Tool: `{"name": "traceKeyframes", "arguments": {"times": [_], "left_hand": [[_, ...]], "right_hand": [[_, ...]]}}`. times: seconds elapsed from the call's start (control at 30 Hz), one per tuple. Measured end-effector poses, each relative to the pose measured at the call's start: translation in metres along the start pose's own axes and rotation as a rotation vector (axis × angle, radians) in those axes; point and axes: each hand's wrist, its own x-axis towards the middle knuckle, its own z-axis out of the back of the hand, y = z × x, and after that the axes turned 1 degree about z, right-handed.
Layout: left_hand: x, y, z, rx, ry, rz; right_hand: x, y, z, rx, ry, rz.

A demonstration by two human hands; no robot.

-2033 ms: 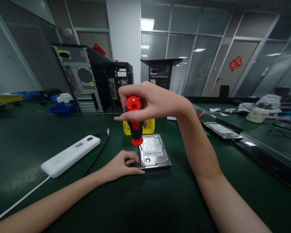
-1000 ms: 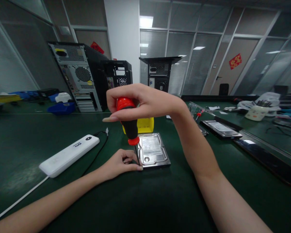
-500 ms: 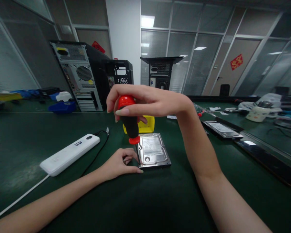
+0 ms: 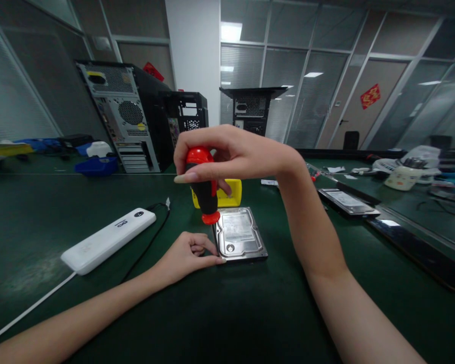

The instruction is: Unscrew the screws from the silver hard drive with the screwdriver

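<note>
A silver hard drive [image 4: 240, 232] lies flat on the dark green table, label side up. My right hand [image 4: 227, 154] is closed round the red and black handle of a screwdriver [image 4: 205, 197], which stands nearly upright. Its shaft runs down to the drive's near left corner; the very tip is hard to make out. At that same corner my left hand [image 4: 189, 255] rests on the table, thumb and forefinger closed on the drive's edge. Just behind the drive sits a yellow bin [image 4: 233, 194], partly hidden by my right hand.
A white power strip [image 4: 108, 242] with its cable lies to the left. Computer cases [image 4: 131, 116] stand at the back, near a blue bin [image 4: 96, 167]. On the right are another hard drive [image 4: 347, 201], a black phone-like slab [image 4: 413, 247] and a cream pot-shaped thing [image 4: 402, 178].
The fingers of my right hand have shifted round the screwdriver handle, and the hand has moved slightly right. My left thumb has risen a little against the drive's corner.
</note>
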Motion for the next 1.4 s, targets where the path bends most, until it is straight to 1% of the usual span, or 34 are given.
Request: {"name": "traceKeyframes", "arguments": {"times": [0.1,0.2,0.27,0.47,0.63,0.87,1.13,1.4], "left_hand": [[0.0009,-0.0006,0.0017,0.005,0.022,0.016],[0.0013,-0.001,0.0035,0.004,0.039,0.021],[0.0018,-0.0007,0.0043,0.004,0.046,0.023],[0.0038,0.0033,0.0043,-0.011,0.035,0.011],[0.0033,0.005,0.0044,-0.012,0.059,0.03],[0.0023,0.0032,0.0044,-0.076,0.087,0.022],[0.0014,0.003,0.0063,-0.005,0.088,0.026],[0.0023,0.0056,0.0051,-0.018,0.087,0.008]], "right_hand": [[-0.0002,-0.0011,-0.0008,0.022,-0.008,0.03],[0.0001,-0.0017,-0.0016,-0.006,-0.031,0.076],[0.0003,-0.0016,-0.0017,-0.019,-0.03,0.08],[0.0001,-0.0002,-0.0013,0.01,-0.025,0.064],[0.0001,0.0011,-0.0001,-0.004,-0.01,0.009],[-0.0004,0.002,0.0006,-0.016,-0.014,-0.008],[0.0001,0.0028,0.0013,-0.039,-0.021,-0.026],[-0.0001,0.0032,0.0013,-0.06,-0.025,-0.017]]}}
